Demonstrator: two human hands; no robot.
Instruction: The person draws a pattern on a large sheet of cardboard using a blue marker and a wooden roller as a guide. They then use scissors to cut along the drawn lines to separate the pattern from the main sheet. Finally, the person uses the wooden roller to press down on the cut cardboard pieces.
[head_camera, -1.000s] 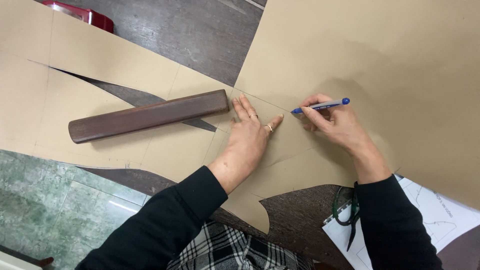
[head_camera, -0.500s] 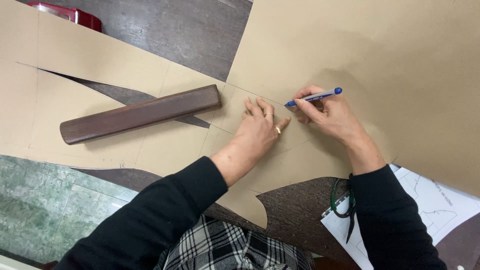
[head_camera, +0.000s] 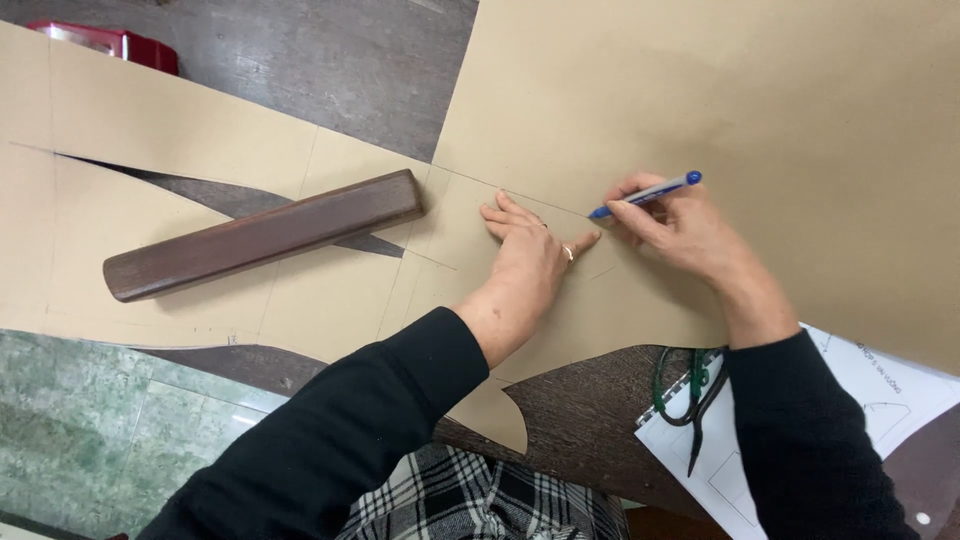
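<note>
1. Right hand (head_camera: 690, 230): grip closed narrow on a blue pen (head_camera: 648, 194), fingers pinched round the barrel. The pen's long axis runs from upper right down to lower left, tip on the brown paper (head_camera: 760, 110).
2. Pen tip: rests on a thin drawn line on the paper, just beside the left fingertips; the right hand is the nearer to that line.
3. Left hand (head_camera: 530, 255): grip holds nothing; palm flat, fingers spread, pressing the paper down, a ring on one finger. It lies to the left of the pen tip.
4. Brown paper: large cut sheets overlapping across the dark wood surface (head_camera: 590, 420), with a long pointed slit cut at the left.
5. Dark wooden bar (head_camera: 265, 235): lies on the paper left of the left hand, long axis slanting up to the right, apart from both hands.
6. Green-handled scissors (head_camera: 690, 395): lie on a white printed sheet (head_camera: 870, 385) below the right wrist.
7. Red object (head_camera: 110, 42): upper left edge, kind not clear.
8. Containers: none in view.
</note>
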